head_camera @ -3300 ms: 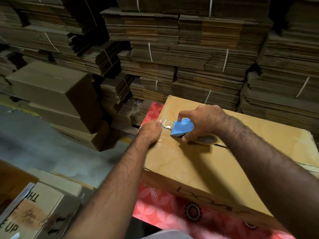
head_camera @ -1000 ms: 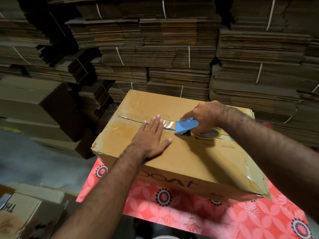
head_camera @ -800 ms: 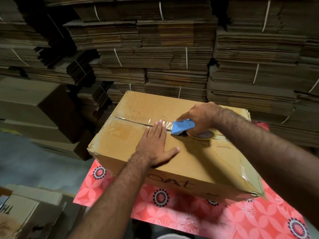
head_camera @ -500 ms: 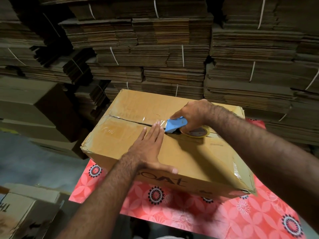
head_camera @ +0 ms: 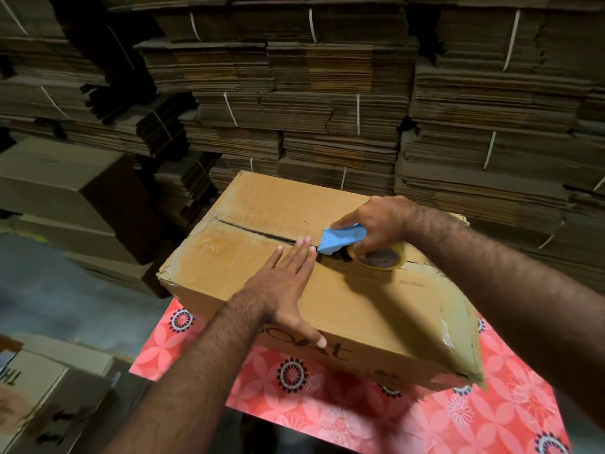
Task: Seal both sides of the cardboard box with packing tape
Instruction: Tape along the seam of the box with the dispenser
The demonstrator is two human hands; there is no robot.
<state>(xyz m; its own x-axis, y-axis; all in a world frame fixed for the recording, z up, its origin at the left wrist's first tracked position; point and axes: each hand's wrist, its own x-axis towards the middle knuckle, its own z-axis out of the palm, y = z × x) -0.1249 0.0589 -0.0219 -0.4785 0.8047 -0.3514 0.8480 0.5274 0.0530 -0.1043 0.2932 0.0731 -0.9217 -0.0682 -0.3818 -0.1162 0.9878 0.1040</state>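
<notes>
1. The fingers (head_camera: pixel 363 247) of the right hand (head_camera: pixel 381 224) curl round a blue tape dispenser (head_camera: pixel 340 239), gripping it, with the forefinger laid along its top
2. The dispenser carries a roll of packing tape (head_camera: pixel 381 258) and sits on the centre seam (head_camera: pixel 258 234) of the cardboard box (head_camera: pixel 360 306), its blue nose pointing left along the seam
3. The fingers (head_camera: pixel 296 253) of the left hand (head_camera: pixel 278 283) are straight and close together, lying flat on the box top, their tips just beside the dispenser's nose; the thumb reaches over the near edge onto the front face
4. The box lies on a bench (head_camera: pixel 360 417) covered with a red flower-patterned cloth, flaps shut; the seam to the left of the dispenser looks glossy, as if under clear tape
5. Behind the box rise stacks of flattened cardboard (head_camera: pixel 294 93), tied in bundles with white straps
6. Assembled brown boxes (head_camera: pixel 75 198) stand at the left on the grey floor (head_camera: pixel 49 290), and more cartons (head_camera: pixel 42 394) sit at the lower left
</notes>
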